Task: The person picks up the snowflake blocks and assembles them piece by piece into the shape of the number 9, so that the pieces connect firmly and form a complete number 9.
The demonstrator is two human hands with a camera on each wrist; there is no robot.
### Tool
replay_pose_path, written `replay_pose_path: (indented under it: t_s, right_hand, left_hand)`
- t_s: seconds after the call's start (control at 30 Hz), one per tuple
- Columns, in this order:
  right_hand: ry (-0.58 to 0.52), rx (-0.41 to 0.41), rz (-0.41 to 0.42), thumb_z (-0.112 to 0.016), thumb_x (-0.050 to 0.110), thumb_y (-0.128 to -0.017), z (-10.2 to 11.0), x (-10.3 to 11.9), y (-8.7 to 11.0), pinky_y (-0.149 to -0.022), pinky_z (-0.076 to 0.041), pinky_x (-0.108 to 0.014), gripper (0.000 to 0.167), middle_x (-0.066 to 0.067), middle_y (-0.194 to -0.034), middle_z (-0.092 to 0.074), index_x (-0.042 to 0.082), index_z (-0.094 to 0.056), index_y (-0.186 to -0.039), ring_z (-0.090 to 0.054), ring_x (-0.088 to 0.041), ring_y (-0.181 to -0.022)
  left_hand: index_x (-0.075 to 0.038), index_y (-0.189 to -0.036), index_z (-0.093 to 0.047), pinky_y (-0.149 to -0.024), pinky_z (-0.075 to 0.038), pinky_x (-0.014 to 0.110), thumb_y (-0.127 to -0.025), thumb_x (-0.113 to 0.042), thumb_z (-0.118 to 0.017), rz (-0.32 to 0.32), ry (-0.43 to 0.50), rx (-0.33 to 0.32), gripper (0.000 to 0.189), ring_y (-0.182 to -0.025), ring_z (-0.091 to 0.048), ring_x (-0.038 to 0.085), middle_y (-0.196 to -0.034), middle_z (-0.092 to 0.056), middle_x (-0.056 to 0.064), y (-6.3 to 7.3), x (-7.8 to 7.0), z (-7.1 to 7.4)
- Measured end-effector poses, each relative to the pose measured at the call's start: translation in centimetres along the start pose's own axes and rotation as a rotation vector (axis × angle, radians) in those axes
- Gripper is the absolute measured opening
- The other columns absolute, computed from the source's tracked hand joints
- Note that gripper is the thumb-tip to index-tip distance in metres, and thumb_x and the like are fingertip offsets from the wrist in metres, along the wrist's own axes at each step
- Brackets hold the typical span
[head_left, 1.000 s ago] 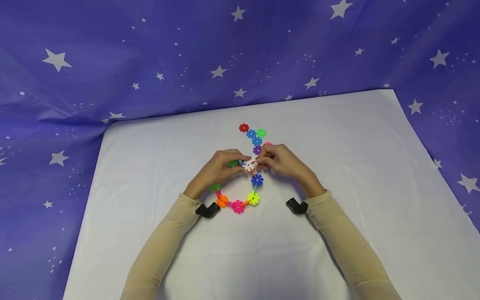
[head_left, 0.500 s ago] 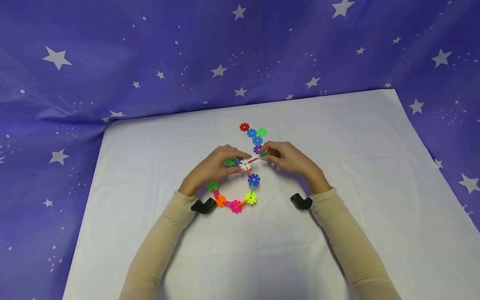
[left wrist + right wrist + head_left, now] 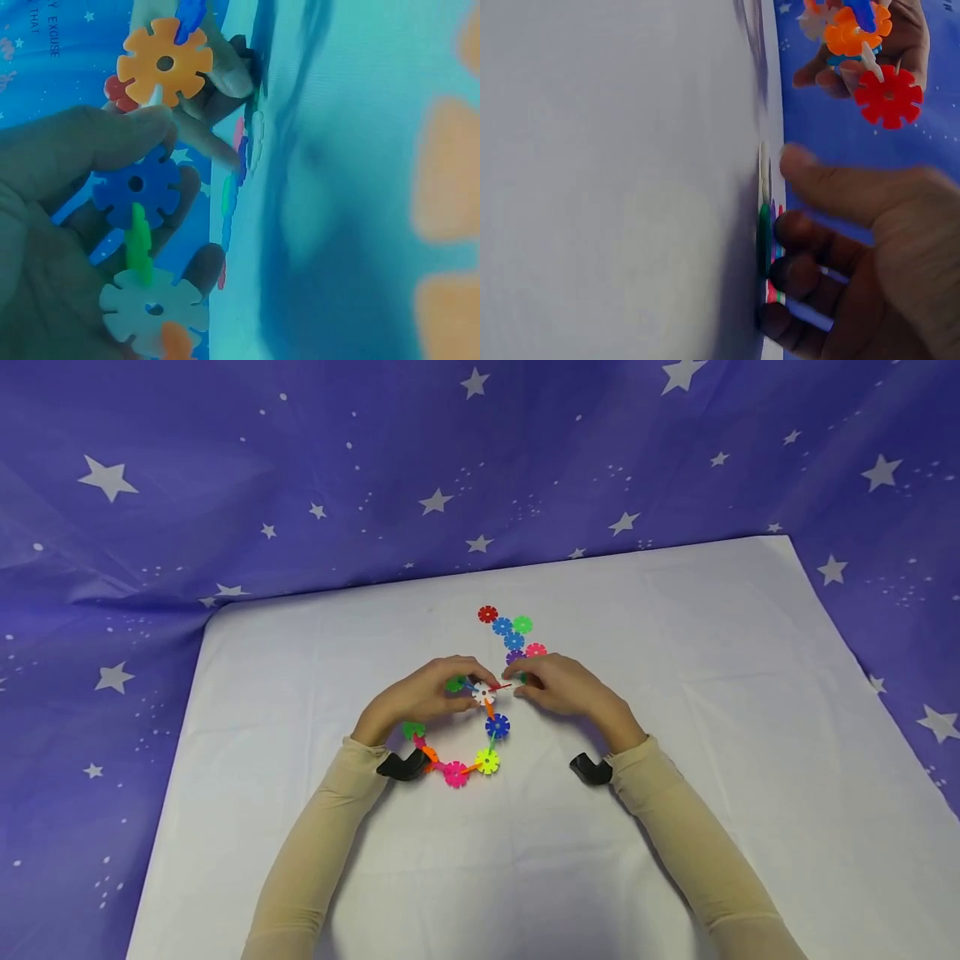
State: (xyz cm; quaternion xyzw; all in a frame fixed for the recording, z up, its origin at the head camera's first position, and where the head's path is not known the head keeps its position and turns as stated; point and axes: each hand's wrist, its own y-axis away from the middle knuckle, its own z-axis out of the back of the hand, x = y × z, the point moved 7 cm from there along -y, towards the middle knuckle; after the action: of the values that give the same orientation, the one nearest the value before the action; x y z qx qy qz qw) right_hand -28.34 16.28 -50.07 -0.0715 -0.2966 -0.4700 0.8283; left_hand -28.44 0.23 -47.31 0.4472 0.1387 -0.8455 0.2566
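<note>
My left hand (image 3: 423, 693) pinches a chain of slotted flower-shaped plastic discs by its white disc (image 3: 483, 695). A red disc (image 3: 889, 112) is slotted edgewise into that white one, on the side toward my right hand. From it the chain curves round through an orange disc (image 3: 139, 75), a blue disc (image 3: 497, 727), a yellow disc (image 3: 487, 762) and a pink disc (image 3: 456, 775). My right hand (image 3: 558, 685) hovers low with loosely bent fingers over a loose green disc (image 3: 763, 244) and a loose white disc (image 3: 764, 169) at the table. Its thumb stands apart from the fingers.
Beyond the hands several loose discs lie in a cluster on the white-covered table (image 3: 712, 710): a red disc (image 3: 487, 614), a light green disc (image 3: 522, 624), a pink disc (image 3: 536, 650) and others. A purple starry curtain (image 3: 375, 468) hangs behind.
The right hand reached from the red disc toward the loose green disc, then shifted slightly left over the loose white one. The left hand has drifted left with the chain.
</note>
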Motion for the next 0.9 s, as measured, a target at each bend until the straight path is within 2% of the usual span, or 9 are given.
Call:
replay_pose_path:
  t_s: [0.13, 0.37, 0.47, 0.67, 0.9]
  right_hand:
    - [0.045, 0.000, -0.021, -0.069, 0.019, -0.093, 0.0, 0.2, 0.0, -0.070, -0.043, -0.030, 0.038, 0.000, -0.082, -0.061, 0.016, -0.064, -0.131, -0.051, -0.015, -0.073]
    - [0.055, 0.005, -0.049, -0.073, 0.019, -0.089, -0.1, 0.3, 0.2, -0.065, -0.042, -0.030, 0.028, -0.001, -0.077, -0.058, 0.013, -0.065, -0.115, -0.051, -0.016, -0.069]
    - [0.048, 0.009, -0.060, -0.076, 0.024, -0.087, -0.1, 0.1, 0.3, -0.064, -0.041, -0.030, 0.029, -0.001, -0.076, -0.056, 0.011, -0.063, -0.110, -0.050, -0.016, -0.069]
    - [0.022, 0.000, -0.057, -0.079, 0.026, -0.084, 0.0, 0.0, 0.4, -0.070, -0.043, -0.031, 0.033, -0.002, -0.087, -0.057, 0.010, -0.058, -0.103, -0.050, -0.017, -0.076]
    - [-0.044, -0.022, -0.048, -0.074, 0.022, -0.089, 1.0, 0.0, 0.9, -0.061, -0.039, -0.029, 0.026, -0.001, -0.075, -0.054, 0.010, -0.055, -0.102, -0.047, -0.014, -0.066]
  left_hand:
    - [-0.015, -0.121, -0.066, -0.105, -0.044, 0.041, -0.088, -0.005, -0.072, 0.019, 0.000, 0.004, 0.035, -0.116, -0.058, 0.016, -0.119, -0.066, -0.001, 0.2, 0.0, 0.1]
    - [-0.008, -0.115, -0.069, -0.099, -0.047, 0.039, -0.090, -0.021, -0.073, 0.024, -0.006, -0.054, 0.028, -0.106, -0.060, 0.013, -0.109, -0.069, -0.004, 0.1, 0.1, 0.4]
    - [-0.008, -0.111, -0.070, -0.094, -0.049, 0.037, -0.089, -0.021, -0.074, 0.022, -0.010, -0.088, 0.026, -0.099, -0.061, 0.011, -0.104, -0.070, -0.005, -0.1, 0.0, 0.5]
    - [-0.014, -0.108, -0.071, -0.088, -0.050, 0.033, -0.088, -0.018, -0.075, 0.033, -0.039, -0.130, 0.021, -0.093, -0.061, 0.009, -0.102, -0.071, -0.004, -0.2, -0.1, 0.6]
    - [-0.014, -0.112, -0.072, -0.086, -0.049, 0.034, -0.089, -0.018, -0.073, 0.029, -0.064, -0.130, 0.023, -0.093, -0.060, 0.011, -0.106, -0.072, -0.002, -0.2, -0.2, 0.6]
